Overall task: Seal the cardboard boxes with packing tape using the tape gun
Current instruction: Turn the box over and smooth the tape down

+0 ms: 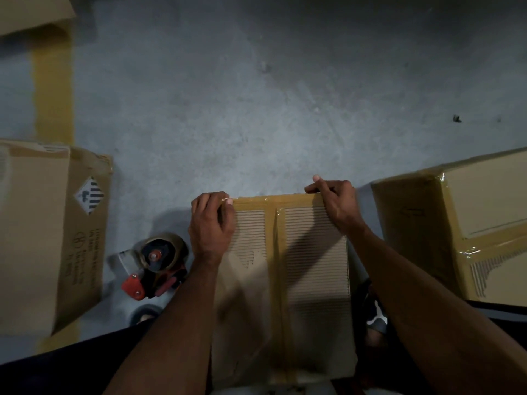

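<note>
The box [282, 280] in hand lies on the floor [256, 95] at the middle of its near edge, directly in front of the person. A strip of tape [272, 280] runs down the centre seam of its top face, and a second strip [273, 200] crosses the far edge. The left hand [211, 223] is curled over the far-left corner of the box, thumb and fingers pressing the tape end down. The right hand [335, 203] grips the far-right corner in the same manner, fingers curled over the edge. The tape gun [154, 266] lies set down on the floor just beside the box, on its left, held by neither hand. Judged from this layout, the centre seam and the far edge seam are taped, and the current step is smoothing the ends of the far strip round the corners. The near edge is partly hidden by the arms, so its state cannot be told. A taped box [467, 223] stands near the right edge of the floor and appears finished on the faces that show. A printed box [48, 232] lies near the left edge, and its seams cannot be read clearly. It probably remains to be sealed or checked.
</note>
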A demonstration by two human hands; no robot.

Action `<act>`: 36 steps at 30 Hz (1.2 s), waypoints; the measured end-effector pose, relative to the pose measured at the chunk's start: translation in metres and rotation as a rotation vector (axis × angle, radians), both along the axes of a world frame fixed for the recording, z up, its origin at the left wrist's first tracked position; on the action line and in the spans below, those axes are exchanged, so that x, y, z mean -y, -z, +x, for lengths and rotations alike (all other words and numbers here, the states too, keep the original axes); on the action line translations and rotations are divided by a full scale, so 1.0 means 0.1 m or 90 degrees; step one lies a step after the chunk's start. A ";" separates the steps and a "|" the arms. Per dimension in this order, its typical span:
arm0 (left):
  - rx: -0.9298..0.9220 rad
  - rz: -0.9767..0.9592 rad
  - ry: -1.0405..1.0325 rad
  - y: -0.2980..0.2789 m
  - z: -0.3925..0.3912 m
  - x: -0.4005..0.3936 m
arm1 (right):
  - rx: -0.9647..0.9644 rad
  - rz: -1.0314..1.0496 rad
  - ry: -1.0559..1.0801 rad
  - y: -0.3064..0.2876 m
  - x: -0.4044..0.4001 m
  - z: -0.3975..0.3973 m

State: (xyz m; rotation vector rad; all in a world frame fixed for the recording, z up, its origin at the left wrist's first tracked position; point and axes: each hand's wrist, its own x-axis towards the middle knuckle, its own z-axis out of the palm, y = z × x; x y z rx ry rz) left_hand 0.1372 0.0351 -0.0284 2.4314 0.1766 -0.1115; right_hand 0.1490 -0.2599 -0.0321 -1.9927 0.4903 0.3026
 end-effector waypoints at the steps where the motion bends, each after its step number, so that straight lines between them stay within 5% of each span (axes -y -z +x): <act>1: -0.004 -0.004 -0.001 0.01 0.00 -0.01 | -0.004 0.026 0.013 0.02 0.00 0.00; 6: -0.016 -0.013 -0.002 0.03 0.01 -0.02 | -0.034 0.070 0.037 0.07 0.00 0.02; 11: -0.019 -0.012 -0.002 0.06 0.01 -0.02 | -0.007 -0.048 0.057 0.08 -0.04 -0.01; 14: -0.030 0.004 -0.011 0.05 0.01 0.00 | 0.201 -0.212 -0.111 0.07 -0.05 -0.07; 16: -0.031 0.012 -0.015 0.05 0.01 0.00 | 0.228 -0.281 -0.236 0.08 -0.07 -0.08; 26: -0.047 0.032 -0.028 0.03 0.01 -0.01 | 0.129 -0.249 -0.193 0.02 -0.08 -0.05; 36: -0.057 0.047 -0.013 0.10 -0.01 -0.05 | 0.177 -0.276 -0.199 0.04 -0.09 -0.06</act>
